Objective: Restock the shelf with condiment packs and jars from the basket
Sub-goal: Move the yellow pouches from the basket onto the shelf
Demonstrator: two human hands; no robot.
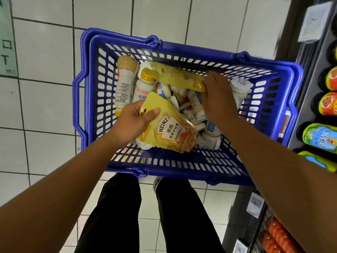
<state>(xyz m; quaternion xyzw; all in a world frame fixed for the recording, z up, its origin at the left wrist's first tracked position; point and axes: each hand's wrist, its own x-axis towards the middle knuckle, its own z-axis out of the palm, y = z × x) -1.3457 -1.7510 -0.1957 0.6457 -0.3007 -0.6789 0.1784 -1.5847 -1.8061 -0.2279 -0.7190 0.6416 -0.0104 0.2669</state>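
Lower centre of the frame: the person's legs in black trousers (125,216), with one shoe (158,183) just touching the near rim of the blue plastic basket (182,168). Both bare forearms reach up from the lower corners into the basket.

The left hand (134,120), centre-left, grips a yellow Heinz pouch (171,131) – thumb across its printed face, fingers curled behind – and holds it tilted above the near left part of the basket.

Higher in the frame, the right hand (217,99) lies back-up in the basket's middle, its fingers closed over the right end of a second Heinz pouch (177,77), which lies across the far side of the load.

Between the hands lies a jumble of small white-lidded jars (209,133). At the far left of the basket lie a brown-topped dressing bottle (125,83) and, just beside it, a yellow-capped white bottle (144,84); a larger white-lidded jar (239,87) leans at the right wall.

The basket stands on a white tiled floor (45,99). The shelf (308,70) runs along the right edge – dark bottles with bright labels (328,105) in rows and price tags (313,22) on its rails.
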